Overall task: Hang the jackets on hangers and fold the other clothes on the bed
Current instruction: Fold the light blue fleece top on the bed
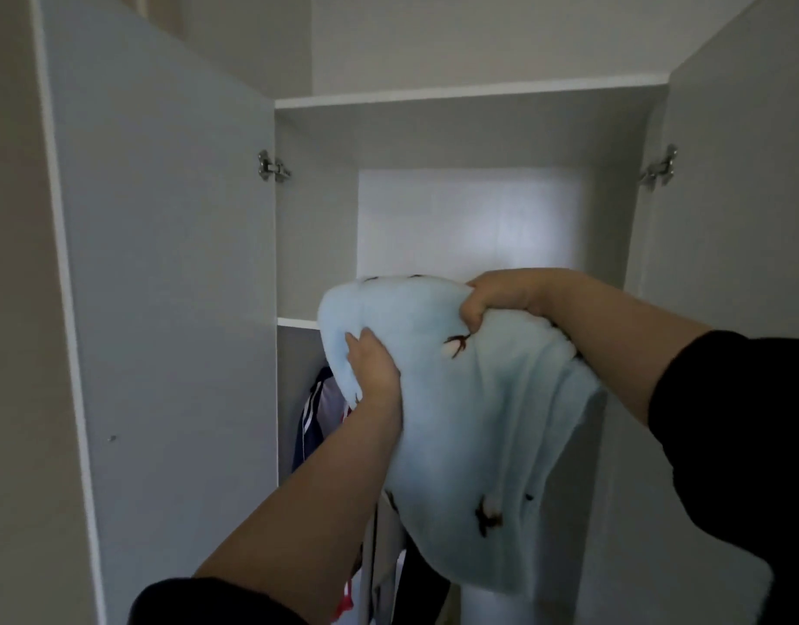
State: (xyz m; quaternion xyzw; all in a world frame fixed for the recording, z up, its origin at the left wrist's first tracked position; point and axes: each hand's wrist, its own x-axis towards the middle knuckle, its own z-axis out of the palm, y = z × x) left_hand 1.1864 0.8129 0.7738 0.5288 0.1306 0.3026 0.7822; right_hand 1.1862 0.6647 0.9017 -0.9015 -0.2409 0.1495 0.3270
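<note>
The open left wardrobe door (163, 263) stands flat and smooth. The left hand (375, 376) grips the left edge of a pale blue fleece garment (478, 421), soft and bunched, held up before the shelf (298, 322) edge above a hanging navy striped jacket (314, 426). The right hand (501, 300) clenches its top. The shelf compartment behind gapes wide, and the right door (726, 218) is open.
</note>
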